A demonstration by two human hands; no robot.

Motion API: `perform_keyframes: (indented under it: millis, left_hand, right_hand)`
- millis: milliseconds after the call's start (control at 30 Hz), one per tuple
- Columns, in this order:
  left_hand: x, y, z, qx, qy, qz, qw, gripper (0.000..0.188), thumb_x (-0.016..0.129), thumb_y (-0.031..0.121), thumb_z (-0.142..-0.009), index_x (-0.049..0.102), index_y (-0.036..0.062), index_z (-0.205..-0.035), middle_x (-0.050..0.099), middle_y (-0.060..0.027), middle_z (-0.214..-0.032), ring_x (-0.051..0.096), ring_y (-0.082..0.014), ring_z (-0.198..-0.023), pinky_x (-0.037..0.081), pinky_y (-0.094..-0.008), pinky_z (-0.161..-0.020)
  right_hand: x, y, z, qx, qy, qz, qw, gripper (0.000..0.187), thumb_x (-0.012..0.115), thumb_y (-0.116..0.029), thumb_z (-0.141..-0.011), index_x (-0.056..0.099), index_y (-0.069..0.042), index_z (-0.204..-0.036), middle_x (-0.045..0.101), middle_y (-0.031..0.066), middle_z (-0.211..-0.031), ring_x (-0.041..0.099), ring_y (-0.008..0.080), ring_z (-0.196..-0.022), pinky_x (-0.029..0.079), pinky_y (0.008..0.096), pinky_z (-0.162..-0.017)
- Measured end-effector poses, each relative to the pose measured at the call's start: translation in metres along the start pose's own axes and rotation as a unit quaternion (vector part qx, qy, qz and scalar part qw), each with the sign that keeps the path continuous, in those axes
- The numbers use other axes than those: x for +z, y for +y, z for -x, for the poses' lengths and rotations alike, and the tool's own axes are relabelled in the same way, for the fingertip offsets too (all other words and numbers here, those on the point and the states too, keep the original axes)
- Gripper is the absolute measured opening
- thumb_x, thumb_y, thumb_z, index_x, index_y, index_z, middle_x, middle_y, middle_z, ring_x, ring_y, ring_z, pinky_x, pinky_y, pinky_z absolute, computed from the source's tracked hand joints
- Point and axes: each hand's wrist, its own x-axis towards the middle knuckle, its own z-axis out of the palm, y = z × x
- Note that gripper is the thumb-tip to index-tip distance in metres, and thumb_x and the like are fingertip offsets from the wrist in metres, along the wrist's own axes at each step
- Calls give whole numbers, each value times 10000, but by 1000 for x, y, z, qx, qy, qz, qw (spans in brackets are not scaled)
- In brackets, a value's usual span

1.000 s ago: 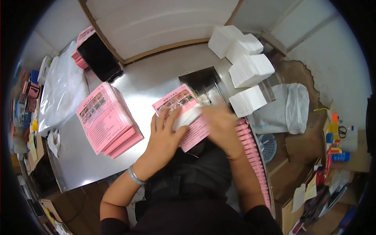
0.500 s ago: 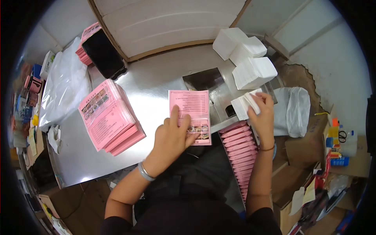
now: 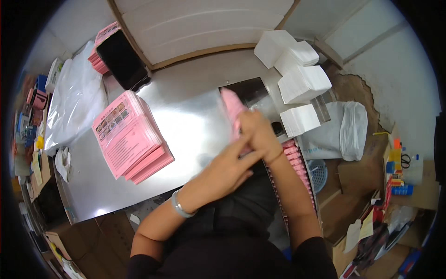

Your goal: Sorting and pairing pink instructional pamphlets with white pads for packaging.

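A pink printed paper packet (image 3: pixel 232 108) is tilted up over the front of the metal table, smeared by motion. My right hand (image 3: pixel 258 132) is closed round its lower part. Crossing close beneath, my left hand (image 3: pixel 225 167) has its fingers at the packet's lower end; the fingertips are partly hidden by the right hand. To the left lies a thick stack of flat pink packets (image 3: pixel 132 135) with food pictures. Beside my right forearm, a row of plump pink packets (image 3: pixel 297 160) stands in a narrow container. A small pile of white napkins (image 3: pixel 299 120) lies beyond that row.
Taller napkin stacks (image 3: pixel 304 83) stand at the back right. A phone (image 3: pixel 121 60) leans by another pink stack (image 3: pixel 100 46) at the back left, near a clear plastic bag (image 3: pixel 76 100). A blue basket (image 3: pixel 318 176) and cardboard boxes (image 3: pixel 360 174) sit at the right.
My right hand has moved left from the napkins onto the pink packet. The packet, flat under my left hand before, is now tilted up. My left hand has shifted right and nearer to me.
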Motion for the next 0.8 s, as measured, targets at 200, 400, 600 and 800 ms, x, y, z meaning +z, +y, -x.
perform_keyframes:
  millis: [200,400,600,800]
  left_hand:
    - [-119,-45,81,-194,308,-401,840,497,693,144,-857,482,18,-1289,533,-166,-1103,564,-347,-998,430,-423,-933]
    - [-133,-62,95,-278,194,-526,780,275,677,269,-848,600,47,-991,551,-169,-1049,533,-350,-986,404,-482,-847]
    - [16,-28,14,-133,95,-280,946,357,798,225,-736,573,36,-939,429,-281,-1343,395,-509,-1280,340,-615,-1043]
    - [-4,-19,30,-132,37,-234,962,469,705,129,-733,598,43,-1182,401,-273,-1426,372,-451,-1336,290,-616,-1067]
  right_hand:
    - [-39,4,43,141,288,67,945,149,649,-132,-873,708,-2,-918,665,167,-883,642,331,-807,499,431,-709]
    - [-50,27,66,200,234,140,941,211,669,-93,-841,708,27,-1010,598,142,-955,563,316,-915,469,418,-808]
    - [-63,53,79,185,229,48,954,251,655,-38,-797,698,9,-1039,590,133,-981,546,319,-925,442,425,-845]
    - [-31,-40,68,33,190,-133,972,394,621,-84,-770,678,-104,-1159,604,121,-1009,550,305,-1009,415,459,-990]
